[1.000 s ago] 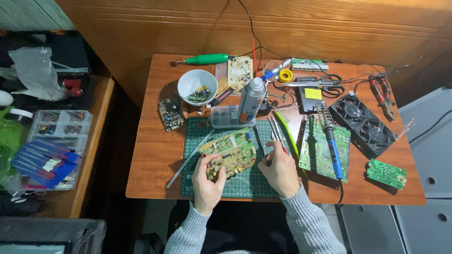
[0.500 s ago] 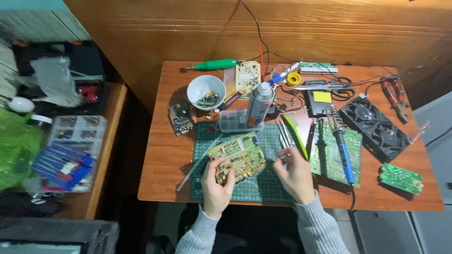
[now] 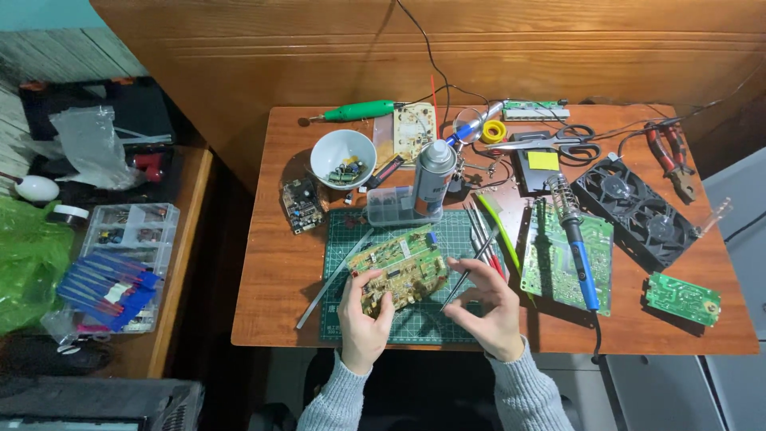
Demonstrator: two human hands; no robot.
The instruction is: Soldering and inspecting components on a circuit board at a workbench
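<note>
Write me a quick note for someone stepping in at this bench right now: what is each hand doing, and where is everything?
Left hand grips the near corner of the yellow-green circuit board, tilted over the green cutting mat.
Right hand pinches tweezers, tips toward the board's right edge.
Soldering iron lies unheld on the larger green board to the right.
White bowl of parts and spray can sit behind the mat.
Whether any part is off yet cannot be told.

wooden desk [image 3: 279, 319], wood-panelled wall [image 3: 319, 48], side table [image 3: 179, 263]
</note>
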